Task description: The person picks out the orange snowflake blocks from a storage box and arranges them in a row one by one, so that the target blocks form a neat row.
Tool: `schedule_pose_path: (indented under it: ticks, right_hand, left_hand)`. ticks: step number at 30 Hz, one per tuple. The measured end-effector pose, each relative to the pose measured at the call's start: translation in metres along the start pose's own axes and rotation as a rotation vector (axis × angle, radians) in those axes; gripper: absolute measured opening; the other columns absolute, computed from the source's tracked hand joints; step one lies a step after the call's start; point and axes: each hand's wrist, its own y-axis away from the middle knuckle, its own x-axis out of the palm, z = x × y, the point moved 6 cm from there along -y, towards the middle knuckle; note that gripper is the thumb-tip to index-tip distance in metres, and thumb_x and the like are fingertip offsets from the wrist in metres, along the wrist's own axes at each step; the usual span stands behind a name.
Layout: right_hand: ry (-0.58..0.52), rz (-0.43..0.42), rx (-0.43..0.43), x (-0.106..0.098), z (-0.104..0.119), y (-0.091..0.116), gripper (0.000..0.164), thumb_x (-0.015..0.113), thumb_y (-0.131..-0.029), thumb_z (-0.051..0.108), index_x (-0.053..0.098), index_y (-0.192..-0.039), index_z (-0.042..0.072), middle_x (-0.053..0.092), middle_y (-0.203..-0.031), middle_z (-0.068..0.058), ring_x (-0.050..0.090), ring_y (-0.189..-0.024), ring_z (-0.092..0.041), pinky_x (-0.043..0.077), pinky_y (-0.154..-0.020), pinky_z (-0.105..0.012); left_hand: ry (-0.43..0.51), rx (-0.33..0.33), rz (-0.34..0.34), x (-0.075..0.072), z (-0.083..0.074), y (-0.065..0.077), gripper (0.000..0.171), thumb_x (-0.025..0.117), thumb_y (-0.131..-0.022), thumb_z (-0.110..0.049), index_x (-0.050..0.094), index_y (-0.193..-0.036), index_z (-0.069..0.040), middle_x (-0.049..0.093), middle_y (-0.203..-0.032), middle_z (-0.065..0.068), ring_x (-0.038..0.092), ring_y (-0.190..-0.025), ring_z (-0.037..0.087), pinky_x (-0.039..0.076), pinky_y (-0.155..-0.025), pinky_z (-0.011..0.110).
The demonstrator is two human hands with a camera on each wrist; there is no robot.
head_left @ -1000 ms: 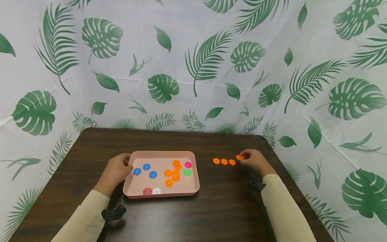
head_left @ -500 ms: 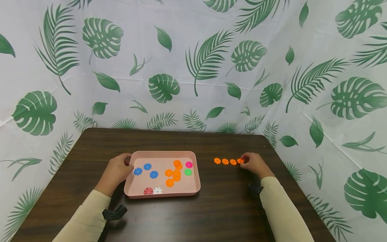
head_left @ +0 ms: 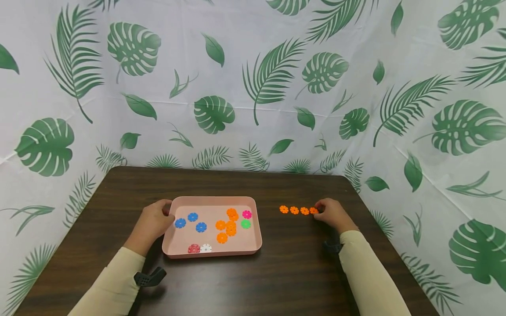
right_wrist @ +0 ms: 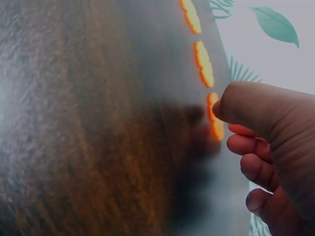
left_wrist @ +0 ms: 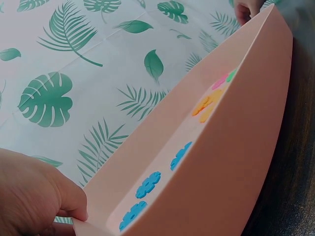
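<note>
In the head view my left hand [head_left: 152, 224] pinches the left rim of a pink tray [head_left: 211, 255] between thumb and fingers. The left wrist view shows the thumb over the edge of the tray [left_wrist: 236, 142]. My right hand [head_left: 336, 215] pinches an orange notched plastic disc [head_left: 313, 210] at the right end of a row, down at the table. Several orange discs make up this row, such as the leftmost disc [head_left: 283, 210]. Close up in the right wrist view, the thumb of my right hand [right_wrist: 275, 132] covers part of the end disc [right_wrist: 215, 123].
Inside the tray lie three blue discs [head_left: 201, 227], several orange discs [head_left: 222, 238], a pink disc [head_left: 247, 214], a green disc [head_left: 246, 224], a red disc [head_left: 193, 249] and a white disc [head_left: 206, 249]. The dark wooden table [head_left: 269, 285] meets a leaf-print cloth [head_left: 237, 87] behind.
A second ago my right hand held the orange disc slightly raised, above the row's right end. It came down to the table in line with the others. The left hand stayed on the tray.
</note>
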Motion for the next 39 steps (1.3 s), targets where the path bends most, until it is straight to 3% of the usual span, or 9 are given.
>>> schedule_pose_path:
  ticks: [6,11,23,31,39]
  right_hand:
    - [-0.040,-0.019,-0.026,-0.008,0.008,0.001,0.041,0.079,-0.087,0.020,0.070,-0.121,-0.002,0.068,-0.116,-0.020,0.063,-0.105,-0.036,0.055,-0.096,-0.057]
    - [-0.045,-0.015,-0.086,-0.017,0.035,0.000,0.048,0.078,-0.091,0.024,0.067,-0.130,-0.001,0.066,-0.126,-0.019,0.062,-0.112,-0.037,0.054,-0.098,-0.057]
    - [-0.079,-0.038,-0.334,-0.026,0.148,-0.009,0.039,0.081,-0.089,0.023,0.072,-0.124,0.008,0.069,-0.115,-0.006,0.062,-0.107,-0.031,0.055,-0.097,-0.050]
    - [-0.073,0.038,-0.463,0.005,0.227,-0.016,0.038,0.085,-0.086,0.023,0.075,-0.119,0.007,0.071,-0.115,-0.013,0.063,-0.105,-0.036,0.057,-0.092,-0.044]
    - [0.026,0.198,-0.588,0.058,0.287,-0.014,0.032,0.081,-0.089,0.023,0.077,-0.119,0.012,0.068,-0.106,0.002,0.061,-0.095,-0.014,0.057,-0.085,-0.026]
  left_hand:
    - [-0.001,0.005,-0.002,0.000,0.000,0.000,0.059,0.068,-0.094,-0.016,0.048,-0.147,0.001,0.061,-0.125,0.029,0.064,-0.100,0.040,0.057,-0.091,0.061]
    - [-0.013,0.016,-0.012,0.000,0.000,0.000,0.059,0.067,-0.094,-0.015,0.049,-0.146,0.002,0.061,-0.127,0.030,0.065,-0.101,0.042,0.056,-0.091,0.062]
    - [-0.014,0.007,-0.006,0.000,0.000,-0.001,0.060,0.067,-0.093,-0.015,0.047,-0.147,0.003,0.060,-0.129,0.032,0.064,-0.104,0.043,0.056,-0.091,0.061]
    - [-0.023,0.007,-0.012,0.000,0.002,-0.001,0.060,0.067,-0.093,-0.015,0.048,-0.147,0.003,0.060,-0.128,0.031,0.064,-0.103,0.043,0.056,-0.092,0.061]
    - [-0.017,0.035,-0.039,0.001,0.001,-0.002,0.057,0.065,-0.091,-0.013,0.051,-0.144,0.003,0.064,-0.122,0.028,0.065,-0.096,0.037,0.060,-0.088,0.057]
